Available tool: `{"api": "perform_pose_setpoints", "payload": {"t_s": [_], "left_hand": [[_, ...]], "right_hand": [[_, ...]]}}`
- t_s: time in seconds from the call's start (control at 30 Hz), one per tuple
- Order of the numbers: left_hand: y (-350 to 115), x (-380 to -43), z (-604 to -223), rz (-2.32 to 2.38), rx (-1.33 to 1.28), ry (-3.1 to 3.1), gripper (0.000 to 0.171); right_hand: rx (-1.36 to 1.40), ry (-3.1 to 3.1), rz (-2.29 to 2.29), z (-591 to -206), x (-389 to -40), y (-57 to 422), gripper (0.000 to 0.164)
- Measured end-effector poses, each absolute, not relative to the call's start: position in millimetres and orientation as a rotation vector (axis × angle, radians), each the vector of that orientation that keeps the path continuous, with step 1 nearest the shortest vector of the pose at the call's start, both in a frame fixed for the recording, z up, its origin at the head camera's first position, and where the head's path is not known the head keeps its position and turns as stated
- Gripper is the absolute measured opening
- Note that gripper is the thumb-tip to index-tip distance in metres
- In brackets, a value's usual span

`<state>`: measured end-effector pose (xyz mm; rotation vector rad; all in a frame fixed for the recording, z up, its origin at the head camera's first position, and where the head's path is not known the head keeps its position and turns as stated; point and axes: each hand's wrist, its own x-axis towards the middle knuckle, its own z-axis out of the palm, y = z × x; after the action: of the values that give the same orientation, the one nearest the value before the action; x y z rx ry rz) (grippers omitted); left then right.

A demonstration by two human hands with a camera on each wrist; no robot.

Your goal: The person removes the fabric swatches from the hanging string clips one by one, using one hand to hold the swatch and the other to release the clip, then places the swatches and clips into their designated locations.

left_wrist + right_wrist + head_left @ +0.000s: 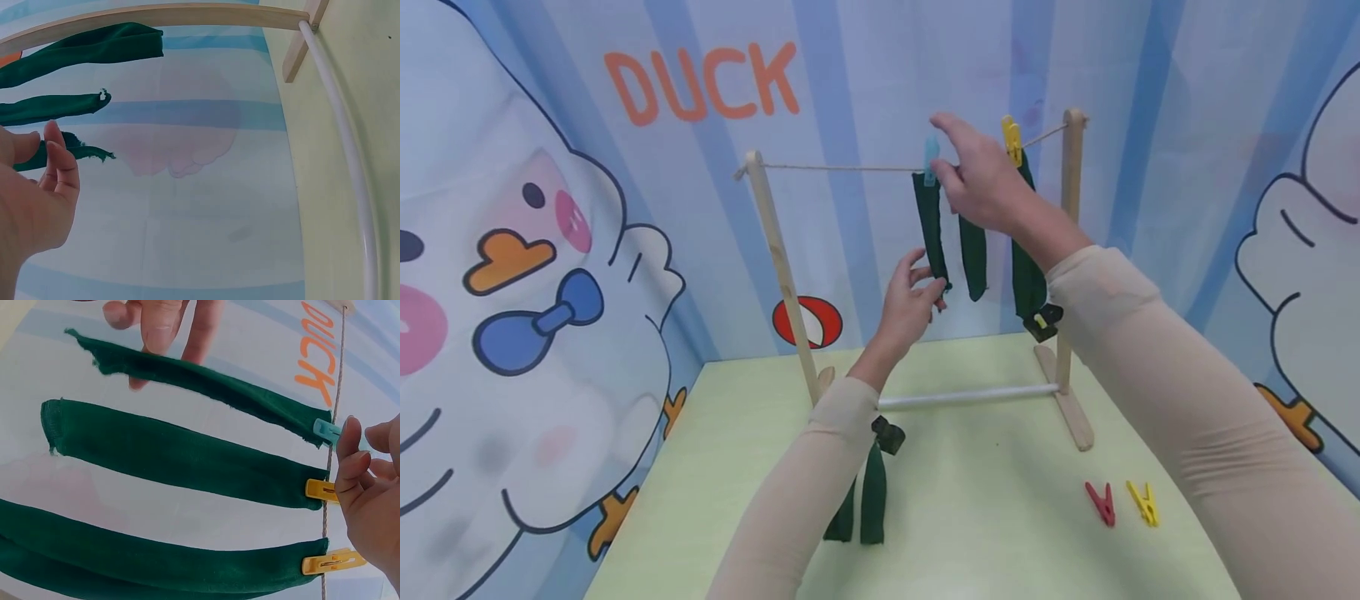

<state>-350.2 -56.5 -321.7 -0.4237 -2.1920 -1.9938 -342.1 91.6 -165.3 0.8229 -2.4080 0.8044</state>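
A narrow green cloth strip [931, 221] hangs from the line under a light-blue clothespin [326, 430]. My right hand [988, 179] is at that clothespin, thumb beside it and index finger raised apart from it. My left hand [906, 304] is at the strip's lower end, fingers loosely bent. Some of its fingers pass behind the cloth in the right wrist view; a firm grip does not show. Two more green strips hang alongside, one by an orange-yellow clothespin [320, 490], the other by a yellow clothespin [1012, 137].
The cord [850, 168] runs between wooden posts [1072, 167], with a white bar [970, 397] low between them. On the pale table [970, 517] lie more green strips [873, 500] below my left arm. A red clothespin [1101, 503] and a spare yellow clothespin [1144, 503] lie at right.
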Motion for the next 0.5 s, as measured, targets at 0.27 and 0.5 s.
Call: {"api": "perform_pose_setpoints", "payload": {"t_s": [0.27,0.5], "left_hand": [[-55.5,-347.5,-325.9,-2.043,-0.462,-2.137,0.042],[-55.5,-347.6,-328.8,-2.052,-0.456,-2.118,0.033]], "right_hand": [[0.807,-2.441,0.787,-166.2,-343.6,92.5,0.057],[0.812,-2.444,0.766,-165.9,-344.6,91.2,0.053]]}}
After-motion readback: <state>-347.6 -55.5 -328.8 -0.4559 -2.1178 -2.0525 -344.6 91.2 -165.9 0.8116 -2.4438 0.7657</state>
